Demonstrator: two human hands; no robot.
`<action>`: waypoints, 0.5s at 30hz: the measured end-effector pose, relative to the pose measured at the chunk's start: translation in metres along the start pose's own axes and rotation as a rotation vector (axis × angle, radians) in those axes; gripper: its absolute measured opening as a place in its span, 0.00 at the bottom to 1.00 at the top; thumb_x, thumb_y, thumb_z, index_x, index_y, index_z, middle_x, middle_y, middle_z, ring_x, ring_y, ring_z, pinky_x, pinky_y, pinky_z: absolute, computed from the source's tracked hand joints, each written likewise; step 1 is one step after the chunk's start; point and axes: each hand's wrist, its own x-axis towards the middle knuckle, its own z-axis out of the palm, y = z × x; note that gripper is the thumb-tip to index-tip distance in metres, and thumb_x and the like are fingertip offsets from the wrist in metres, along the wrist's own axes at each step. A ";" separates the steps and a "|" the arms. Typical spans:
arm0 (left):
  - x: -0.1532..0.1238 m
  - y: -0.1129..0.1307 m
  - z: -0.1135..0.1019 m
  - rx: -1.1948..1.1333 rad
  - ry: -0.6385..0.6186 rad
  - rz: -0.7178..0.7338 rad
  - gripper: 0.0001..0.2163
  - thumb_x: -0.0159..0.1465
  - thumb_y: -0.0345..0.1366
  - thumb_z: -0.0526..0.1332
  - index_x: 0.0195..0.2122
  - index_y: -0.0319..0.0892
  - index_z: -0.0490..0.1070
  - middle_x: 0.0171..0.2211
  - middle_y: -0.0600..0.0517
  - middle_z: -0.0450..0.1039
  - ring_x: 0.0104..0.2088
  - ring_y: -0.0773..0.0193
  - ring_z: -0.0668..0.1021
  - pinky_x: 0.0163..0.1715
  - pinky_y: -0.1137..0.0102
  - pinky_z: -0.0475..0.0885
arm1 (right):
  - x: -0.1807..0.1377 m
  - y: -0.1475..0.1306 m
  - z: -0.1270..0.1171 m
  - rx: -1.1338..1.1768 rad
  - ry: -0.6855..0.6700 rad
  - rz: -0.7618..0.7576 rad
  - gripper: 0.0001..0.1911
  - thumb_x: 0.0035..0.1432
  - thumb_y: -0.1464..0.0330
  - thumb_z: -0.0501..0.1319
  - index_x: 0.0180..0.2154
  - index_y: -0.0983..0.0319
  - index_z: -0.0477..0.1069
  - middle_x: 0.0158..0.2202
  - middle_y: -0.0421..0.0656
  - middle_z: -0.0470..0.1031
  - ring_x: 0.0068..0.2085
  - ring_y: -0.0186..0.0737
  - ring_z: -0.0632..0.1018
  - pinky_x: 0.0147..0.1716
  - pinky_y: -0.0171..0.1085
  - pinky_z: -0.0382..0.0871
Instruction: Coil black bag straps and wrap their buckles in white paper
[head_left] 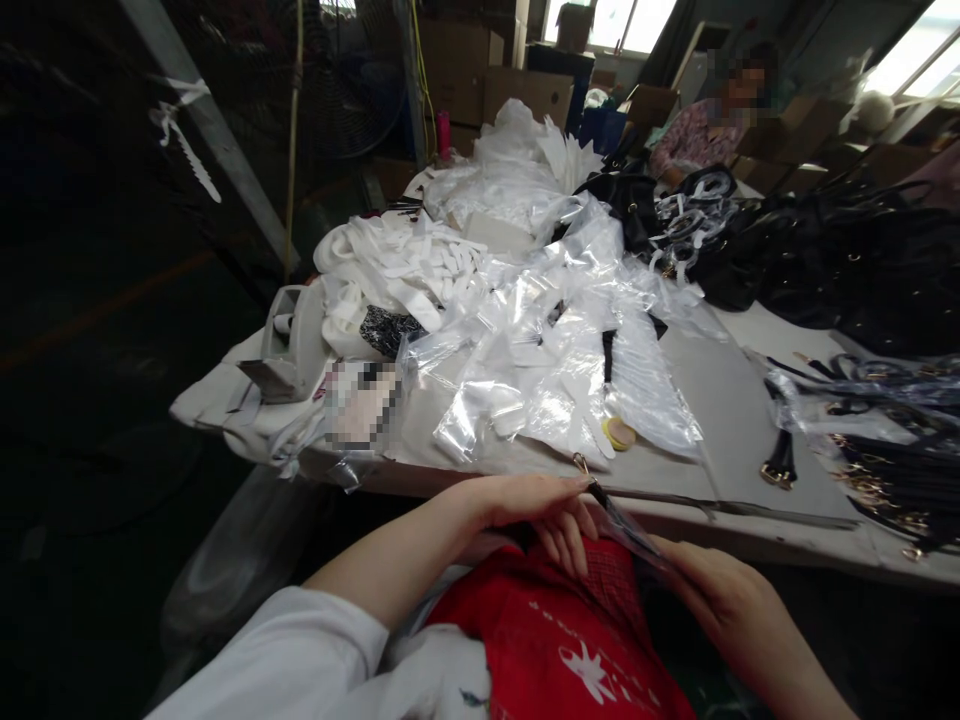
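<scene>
Close to my body, at the table's front edge, my left hand (pixel 553 515) is closed on a black strap (pixel 598 492) just below its gold-coloured clasp (pixel 580 463). A clear plastic bag (pixel 631 534) covers the strap further down and runs across to my right hand (pixel 701 582). That hand pinches the lower end of the bagged strap, its fingertips partly out of sight. Both hands are over a red apron (pixel 570 630). Just beyond them on the table lie flat clear plastic bags (pixel 517 365) and a yellow-rimmed roll of tape (pixel 619 433).
White paper strips (pixel 420 265) are heaped at the left behind a tape dispenser (pixel 289 345). Black straps with gold clasps (pixel 885 480) lie at the right, and black handbags (pixel 847 255) are piled behind. A person (pixel 701 135) is at the far side, near cardboard boxes (pixel 525 95).
</scene>
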 end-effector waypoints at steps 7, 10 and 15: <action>0.013 0.005 -0.012 -0.263 -0.077 -0.064 0.41 0.63 0.64 0.34 0.38 0.35 0.77 0.29 0.40 0.78 0.29 0.53 0.81 0.26 0.62 0.75 | -0.009 -0.001 -0.009 -0.364 0.221 -0.181 0.19 0.68 0.64 0.50 0.56 0.54 0.72 0.32 0.43 0.80 0.28 0.39 0.77 0.30 0.36 0.68; 0.014 0.004 -0.015 -0.292 -0.039 -0.013 0.37 0.65 0.61 0.37 0.43 0.36 0.77 0.31 0.43 0.78 0.27 0.59 0.79 0.25 0.67 0.73 | -0.012 0.000 -0.012 -0.404 0.262 -0.200 0.21 0.68 0.66 0.50 0.59 0.53 0.68 0.34 0.43 0.80 0.30 0.40 0.77 0.32 0.36 0.67; 0.019 0.002 0.001 -0.178 -0.229 -0.041 0.24 0.68 0.51 0.49 0.41 0.39 0.78 0.28 0.48 0.75 0.28 0.59 0.78 0.29 0.65 0.73 | -0.008 0.003 -0.010 -0.428 0.266 -0.170 0.22 0.68 0.67 0.50 0.60 0.51 0.67 0.37 0.42 0.80 0.33 0.40 0.78 0.34 0.37 0.66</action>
